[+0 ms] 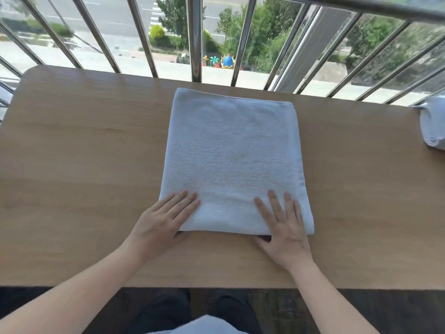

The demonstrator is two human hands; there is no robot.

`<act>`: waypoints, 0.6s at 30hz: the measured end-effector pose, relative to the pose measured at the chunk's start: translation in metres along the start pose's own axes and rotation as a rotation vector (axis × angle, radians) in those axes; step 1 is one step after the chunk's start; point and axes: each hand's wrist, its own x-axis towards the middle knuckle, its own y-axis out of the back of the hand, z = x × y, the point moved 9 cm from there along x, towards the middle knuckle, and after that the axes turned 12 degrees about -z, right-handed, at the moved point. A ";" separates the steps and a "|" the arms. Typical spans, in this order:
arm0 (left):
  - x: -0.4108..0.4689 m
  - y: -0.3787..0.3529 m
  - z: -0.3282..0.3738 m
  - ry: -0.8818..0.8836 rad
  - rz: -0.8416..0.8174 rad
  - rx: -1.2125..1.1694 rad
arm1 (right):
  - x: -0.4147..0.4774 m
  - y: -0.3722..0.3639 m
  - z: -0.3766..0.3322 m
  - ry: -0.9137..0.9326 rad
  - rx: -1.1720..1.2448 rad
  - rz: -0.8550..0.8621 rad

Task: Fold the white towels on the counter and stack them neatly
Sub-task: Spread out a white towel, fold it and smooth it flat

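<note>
Both hands lay flat, fingers straight and slightly spread. The left hand (166,215) pressed the near left corner of the folded white towel (231,153), and the right hand (284,225) pressed its near edge toward the right corner. The left thumb was hidden at the towel's edge; the right thumb lay along that edge on the counter (84,141). A strip of white cloth (204,325) at the bottom was cut off, too little showing to name it. The towel sat mid-counter, its near edge set back from the counter's front and its far edge close to the back. Wide wood surface showed on both sides of it. A second white towel (433,126), rumpled, lay at the far right, cut by the frame. Metal railing bars (195,39) stood just behind the counter.
</note>
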 end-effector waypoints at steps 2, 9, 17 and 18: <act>-0.005 0.003 -0.005 -0.020 0.025 -0.028 | -0.002 0.003 -0.001 -0.012 -0.026 0.017; -0.011 0.009 -0.034 -0.044 0.026 -0.196 | 0.006 0.041 -0.010 -0.103 0.104 0.138; 0.027 0.042 -0.082 0.033 -0.020 -0.358 | 0.016 0.107 0.010 -0.099 0.295 0.051; 0.035 0.048 -0.086 0.048 -0.012 -0.442 | 0.020 0.115 0.014 -0.107 0.304 0.010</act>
